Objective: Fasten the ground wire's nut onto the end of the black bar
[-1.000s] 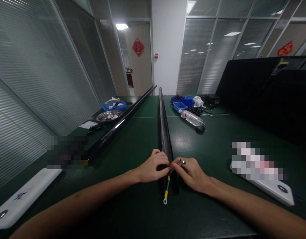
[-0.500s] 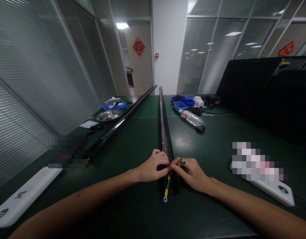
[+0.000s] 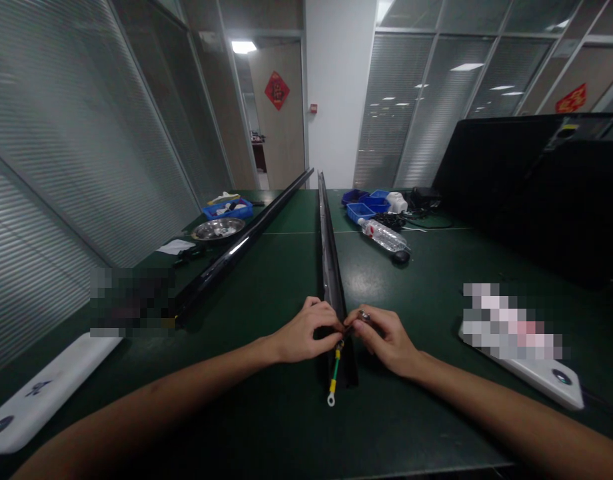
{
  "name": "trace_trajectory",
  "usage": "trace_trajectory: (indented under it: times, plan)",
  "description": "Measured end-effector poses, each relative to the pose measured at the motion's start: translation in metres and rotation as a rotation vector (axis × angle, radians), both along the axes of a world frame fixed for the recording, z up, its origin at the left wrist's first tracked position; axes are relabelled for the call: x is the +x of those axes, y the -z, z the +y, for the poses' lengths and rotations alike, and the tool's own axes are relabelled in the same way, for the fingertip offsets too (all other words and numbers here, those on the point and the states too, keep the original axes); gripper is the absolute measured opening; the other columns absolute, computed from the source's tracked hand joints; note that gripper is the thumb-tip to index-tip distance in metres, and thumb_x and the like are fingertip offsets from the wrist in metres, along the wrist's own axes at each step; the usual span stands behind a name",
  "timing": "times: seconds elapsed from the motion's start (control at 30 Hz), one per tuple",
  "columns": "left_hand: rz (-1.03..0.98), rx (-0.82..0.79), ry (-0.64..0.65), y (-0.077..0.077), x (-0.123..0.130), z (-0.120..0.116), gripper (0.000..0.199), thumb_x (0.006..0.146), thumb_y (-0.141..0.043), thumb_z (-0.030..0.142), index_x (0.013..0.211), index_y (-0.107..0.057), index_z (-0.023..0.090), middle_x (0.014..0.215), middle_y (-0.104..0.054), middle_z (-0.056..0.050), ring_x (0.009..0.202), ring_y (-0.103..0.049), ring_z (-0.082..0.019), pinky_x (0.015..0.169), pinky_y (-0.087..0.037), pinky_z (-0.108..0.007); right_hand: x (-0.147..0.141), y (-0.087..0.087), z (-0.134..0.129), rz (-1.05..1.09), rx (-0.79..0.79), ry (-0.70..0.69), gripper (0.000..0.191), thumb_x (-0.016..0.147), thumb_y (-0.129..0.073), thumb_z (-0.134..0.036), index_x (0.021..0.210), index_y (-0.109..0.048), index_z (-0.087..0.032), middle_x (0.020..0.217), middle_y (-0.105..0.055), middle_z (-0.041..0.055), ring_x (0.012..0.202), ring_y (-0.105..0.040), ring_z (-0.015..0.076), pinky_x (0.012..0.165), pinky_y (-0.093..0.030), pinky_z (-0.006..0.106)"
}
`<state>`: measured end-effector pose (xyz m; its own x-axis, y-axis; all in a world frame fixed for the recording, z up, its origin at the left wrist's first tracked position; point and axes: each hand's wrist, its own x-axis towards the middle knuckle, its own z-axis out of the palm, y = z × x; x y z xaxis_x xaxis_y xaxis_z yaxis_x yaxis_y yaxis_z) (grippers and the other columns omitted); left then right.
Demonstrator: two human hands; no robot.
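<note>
A long black channel-shaped strip (image 3: 330, 253) runs away from me down the middle of the table. At its near end my left hand (image 3: 309, 331) is closed, thumb and fingers pinched over the strip. My right hand (image 3: 384, 339) meets it there, also pinched, with a metal ring on one finger. Whatever small thing lies between the fingertips is hidden. Below them a short green-and-yellow wire (image 3: 335, 373) with a ring terminal (image 3: 331, 400) at its end hangs toward me, its upper end close under my left fingertips.
Left of centre lies a second black strip (image 3: 236, 247). Beyond it are a metal bowl (image 3: 199, 230) and a blue tray (image 3: 236, 213). To the right are blue bins (image 3: 360, 213), a plastic bottle (image 3: 386, 237) and a white device (image 3: 546, 380). Another white device (image 3: 56, 387) lies at left.
My right fingertips have shifted slightly right and up, with the fingers more curled. My left hand and the wire stay almost in place.
</note>
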<state>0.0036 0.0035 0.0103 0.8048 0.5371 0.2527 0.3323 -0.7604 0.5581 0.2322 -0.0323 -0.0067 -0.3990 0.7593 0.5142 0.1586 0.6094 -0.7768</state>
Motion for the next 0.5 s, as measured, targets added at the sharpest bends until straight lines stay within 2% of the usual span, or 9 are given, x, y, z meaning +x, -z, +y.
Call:
trace_trajectory:
  times: [0.13, 0.3, 0.4, 0.5]
  plan:
    - [-0.041, -0.015, -0.009, 0.001, -0.002, 0.001, 0.016, 0.101, -0.056, 0.029, 0.097, -0.069, 0.019, 0.098, -0.073, -0.002, 0.101, -0.062, -0.019, 0.102, -0.029, -0.037, 0.0, -0.002, 0.0, -0.014, 0.048, 0.041, 0.028, 0.109, -0.048, -0.034, 0.104, -0.071, -0.018, 0.083, -0.065, 0.0043, 0.072, -0.062, 0.0169, 0.066, -0.049, 0.027]
    - [-0.048, -0.064, 0.021, 0.002, -0.004, 0.004, 0.02, 0.103, -0.056, 0.033, 0.099, -0.07, 0.019, 0.102, -0.074, -0.003, 0.104, -0.062, -0.019, 0.102, -0.029, -0.037, 0.0, -0.001, 0.003, -0.013, 0.022, 0.031, 0.029, 0.109, -0.047, -0.036, 0.105, -0.07, -0.018, 0.083, -0.062, 0.0039, 0.072, -0.06, 0.0168, 0.067, -0.048, 0.027]
    - [-0.028, -0.095, 0.038, 0.003, -0.004, 0.006, 0.022, 0.103, -0.058, 0.036, 0.099, -0.072, 0.02, 0.103, -0.074, -0.002, 0.106, -0.061, -0.02, 0.102, -0.029, -0.036, 0.0, 0.003, 0.008, 0.012, -0.03, -0.017, 0.034, 0.109, -0.047, -0.04, 0.099, -0.069, -0.017, 0.082, -0.059, 0.0034, 0.066, -0.055, 0.0144, 0.06, -0.045, 0.025]
    - [-0.032, -0.11, 0.032, 0.005, -0.003, 0.007, 0.021, 0.103, -0.06, 0.037, 0.101, -0.072, 0.02, 0.104, -0.073, -0.002, 0.107, -0.061, -0.02, 0.103, -0.029, -0.036, -0.001, 0.006, 0.014, 0.092, -0.159, -0.106, 0.038, 0.108, -0.048, -0.045, 0.091, -0.066, -0.017, 0.082, -0.055, 0.0013, 0.055, -0.046, 0.0094, 0.048, -0.037, 0.021]
